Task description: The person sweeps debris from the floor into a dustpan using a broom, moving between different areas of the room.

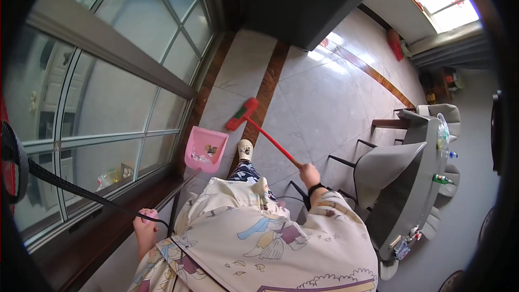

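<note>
My right hand (311,176) grips the red handle of a broom (269,138), with a dark band around the wrist. The broom's red head, with a green patch on it, is over the tiled floor ahead of my foot. In my left hand (146,224) is the pink end of a long dustpan handle. The pink dustpan (206,146) is at the other end, left of my foot and near the sliding glass door. Small pale scraps and a dark piece of litter (210,150) lie in its pan. Broom head and dustpan are apart.
Framed glass panels (113,93) line the left side above a dark brown sill (101,235). A dark cabinet (284,4) stands ahead. At the right are grey chairs (381,170) and a grey table (417,186) with a green bottle (442,179). My cream clog (245,151) is on the floor.
</note>
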